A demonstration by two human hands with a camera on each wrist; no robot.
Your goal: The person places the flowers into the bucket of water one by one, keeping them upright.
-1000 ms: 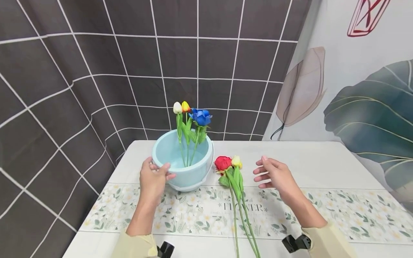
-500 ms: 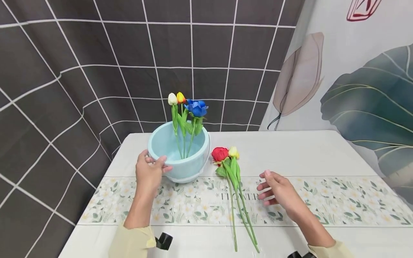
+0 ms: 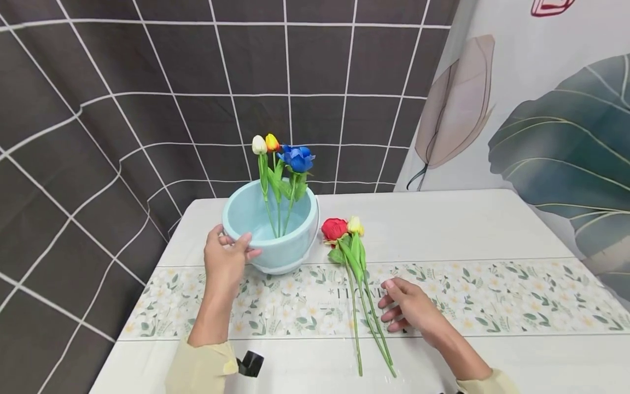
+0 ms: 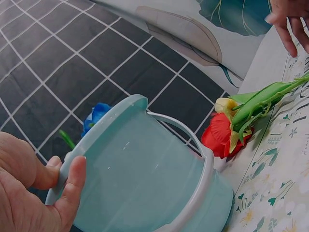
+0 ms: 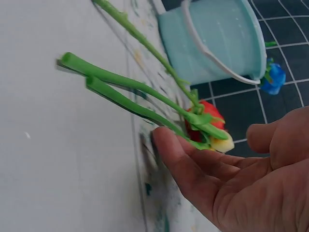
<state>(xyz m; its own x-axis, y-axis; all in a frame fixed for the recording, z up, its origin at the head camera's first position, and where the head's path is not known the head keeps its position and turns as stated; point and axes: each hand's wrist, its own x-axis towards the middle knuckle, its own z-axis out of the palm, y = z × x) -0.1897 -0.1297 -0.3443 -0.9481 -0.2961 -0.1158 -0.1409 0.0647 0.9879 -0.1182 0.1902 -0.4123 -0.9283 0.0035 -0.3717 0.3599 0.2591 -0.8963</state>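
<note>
Pinching the near rim of a smooth, round, pale-blue plastic bucket [image 3: 290, 249], far left, with the left hand [image 3: 225, 260]. Got the right hand [image 3: 408, 306] kinda loose and free, just right of long-stemmed artificial flowers [image 3: 354, 261], ruffled red and smooth pale yellow.

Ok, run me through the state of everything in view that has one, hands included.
Bucket: mouth up, flowers in it.
Bucket handle: lowered against the outside.
White tulip: standing in the bucket.
Yellow-orange tulip: same.
Blue flower: same.
Red flower: lying on the table.
Pale yellow bloom: lying beside the red one.
Left hand: gripping the bucket.
Right hand: fingers loosely curved, holding nothing.
</note>
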